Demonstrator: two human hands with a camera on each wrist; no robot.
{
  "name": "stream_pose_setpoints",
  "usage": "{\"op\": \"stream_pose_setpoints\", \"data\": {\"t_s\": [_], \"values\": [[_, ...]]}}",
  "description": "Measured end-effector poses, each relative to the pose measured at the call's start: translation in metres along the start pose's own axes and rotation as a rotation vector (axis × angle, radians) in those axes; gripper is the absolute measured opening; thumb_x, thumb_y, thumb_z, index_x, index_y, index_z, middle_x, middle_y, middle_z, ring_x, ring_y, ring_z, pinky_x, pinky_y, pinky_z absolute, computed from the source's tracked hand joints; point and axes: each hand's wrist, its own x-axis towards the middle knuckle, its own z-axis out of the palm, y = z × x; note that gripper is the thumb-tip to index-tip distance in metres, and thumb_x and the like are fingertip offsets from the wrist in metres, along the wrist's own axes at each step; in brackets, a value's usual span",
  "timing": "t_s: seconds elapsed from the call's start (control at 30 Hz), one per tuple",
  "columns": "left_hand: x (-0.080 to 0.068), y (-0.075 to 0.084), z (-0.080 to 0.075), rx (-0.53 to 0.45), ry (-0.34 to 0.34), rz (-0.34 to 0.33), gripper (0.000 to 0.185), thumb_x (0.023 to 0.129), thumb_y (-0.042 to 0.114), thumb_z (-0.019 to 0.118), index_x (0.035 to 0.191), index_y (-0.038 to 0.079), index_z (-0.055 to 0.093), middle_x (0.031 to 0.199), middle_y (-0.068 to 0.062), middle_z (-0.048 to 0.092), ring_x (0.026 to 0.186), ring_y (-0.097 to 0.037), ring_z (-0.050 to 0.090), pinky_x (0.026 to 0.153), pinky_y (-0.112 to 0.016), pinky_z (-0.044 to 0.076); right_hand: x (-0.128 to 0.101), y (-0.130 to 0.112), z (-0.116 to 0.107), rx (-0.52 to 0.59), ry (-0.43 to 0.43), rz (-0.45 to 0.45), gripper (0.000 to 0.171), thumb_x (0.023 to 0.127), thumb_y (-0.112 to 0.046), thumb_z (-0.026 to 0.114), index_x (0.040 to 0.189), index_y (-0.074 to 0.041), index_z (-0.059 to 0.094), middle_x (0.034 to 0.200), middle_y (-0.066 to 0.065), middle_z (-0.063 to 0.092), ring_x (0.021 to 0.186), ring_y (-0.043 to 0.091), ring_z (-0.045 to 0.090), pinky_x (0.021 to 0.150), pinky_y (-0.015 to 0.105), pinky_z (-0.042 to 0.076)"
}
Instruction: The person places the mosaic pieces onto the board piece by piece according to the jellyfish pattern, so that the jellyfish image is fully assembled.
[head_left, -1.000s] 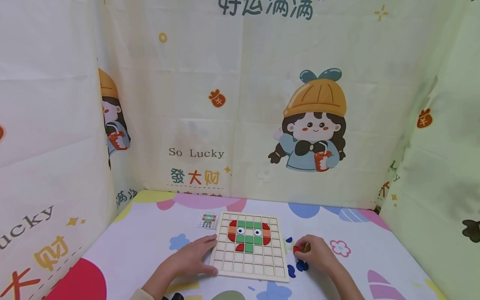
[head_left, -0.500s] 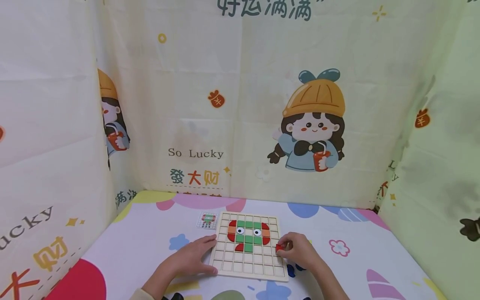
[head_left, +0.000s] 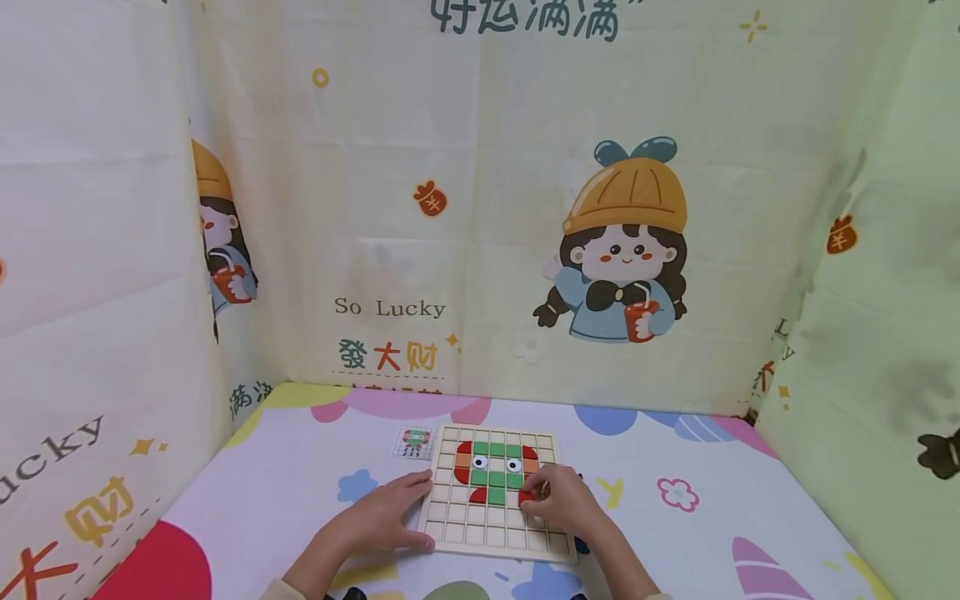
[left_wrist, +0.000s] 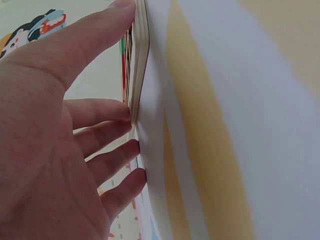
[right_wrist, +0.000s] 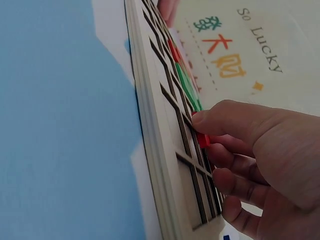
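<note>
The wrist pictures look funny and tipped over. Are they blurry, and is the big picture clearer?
Head view: evenly lit, sharp, no glare, though the wooden grid board shows small. Left wrist view: sideways; the left hand fills it, soft and close, and the cloth beside it is smeared. Right wrist view: also sideways; the right hand pinching the red piece is fairly sharp, the blue patch blurred.

Right hand (right_wrist: pixel 270 165) curled over the wooden grid board (right_wrist: pixel 165 165), thumb and fingers pinching a red piece (right_wrist: pixel 202 139) right at the board's face. Green and red pieces (right_wrist: pixel 186 80) sit in cells farther along. Fingertips of another hand (right_wrist: pixel 167 7) at the far edge. Blue-and-white tablecloth (right_wrist: pixel 60 125) beneath; "So Lucky" backdrop (right_wrist: pixel 260 30) behind.
</note>
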Motion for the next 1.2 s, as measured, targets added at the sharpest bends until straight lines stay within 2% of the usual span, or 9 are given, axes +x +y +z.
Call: {"op": "stream_pose_setpoints", "data": {"t_s": [0.3,0.63,0.93,1.2], "values": [[0.0,0.0,0.001,0.007,0.005,0.0,0.087,0.067,0.061,0.068,0.137,0.015,0.043,0.146,-0.001,0.036,0.132,-0.028,0.036,0.104,-0.05,0.036,0.003,-0.012,0.004,0.031,0.002,0.01,0.01,0.072,-0.017,0.075,0.08,-0.014,0.069,0.07,-0.006,0.055,0.063,0.008,0.047,0.054,0.018,0.041],[0.0,0.0,0.001,0.003,0.007,-0.004,0.088,0.067,0.061,0.068,0.137,0.015,0.043,0.146,0.0,0.036,0.133,-0.028,0.035,0.104,-0.05,0.036,0.004,-0.011,0.007,0.03,-0.01,-0.013,0.01,0.073,-0.017,0.075,0.081,-0.014,0.069,0.069,-0.008,0.056,0.062,0.006,0.048,0.055,0.018,0.041],[0.0,0.001,0.001,0.012,0.007,0.008,0.088,0.067,0.061,0.068,0.137,0.014,0.042,0.146,-0.001,0.036,0.132,-0.028,0.036,0.104,-0.05,0.036,0.0,-0.005,-0.002,0.044,0.011,-0.01,0.009,0.076,-0.018,0.073,0.082,-0.015,0.068,0.071,-0.007,0.058,0.063,0.008,0.049,0.055,0.018,0.043],[0.0,0.0,0.0,-0.003,0.003,-0.005,0.089,0.067,0.062,0.067,0.138,0.014,0.042,0.147,0.0,0.035,0.134,-0.028,0.034,0.105,-0.05,0.035,-0.003,0.01,-0.017,0.042,0.081,0.073,0.01,0.076,-0.015,0.073,0.085,-0.013,0.067,0.073,-0.004,0.058,0.064,0.011,0.048,0.052,0.019,0.042]]}}
